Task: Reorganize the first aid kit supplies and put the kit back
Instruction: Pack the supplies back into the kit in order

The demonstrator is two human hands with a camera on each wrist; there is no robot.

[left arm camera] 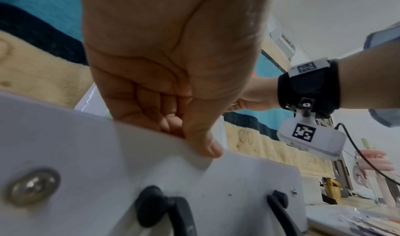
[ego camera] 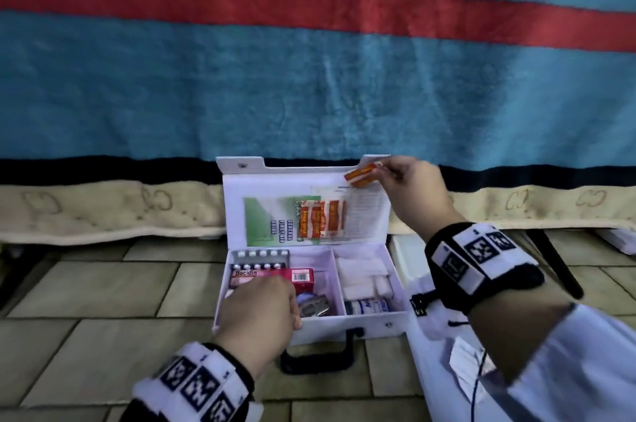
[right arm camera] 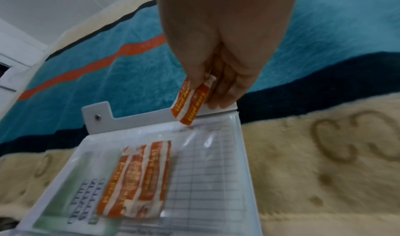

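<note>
Kit: our white first aid box [ego camera: 364, 320] sat open on the tiled floor [ego camera: 86, 335], its lid [ego camera: 241, 180] propped upright against the bed's blue blanket [ego camera: 309, 77].
Right grip: our right hand [ego camera: 411, 187] pinched two orange plaster strips [right arm camera: 190, 103] between thumb and fingertips, just above the lid's top edge.
Left grip: our left hand [ego camera: 261, 309] curled over the box's front wall, thumb outside and fingers inside, steadying it.
Lid pocket: a clear sleeve held more orange plasters [ego camera: 321, 219] over a green guide leaflet [ego camera: 272, 222] and a printed form [right arm camera: 207, 168].
Tray: pill strips [ego camera: 260, 259] and a pink Bacidin box [ego camera: 272, 276] lay in the left compartment; gauze [ego camera: 361, 271] and a small bottle [ego camera: 366, 305] in the right.
Stage: we judged the strips were bound for the sleeve, not yet in.
Risk: the strips were held by one end only, so they could fan apart or slip and drop into the tray.
Risk: a limp sleeve mouth could catch them and crumple them.
Risk: pressing on the lid could tip it back if our left hand eased.
</note>
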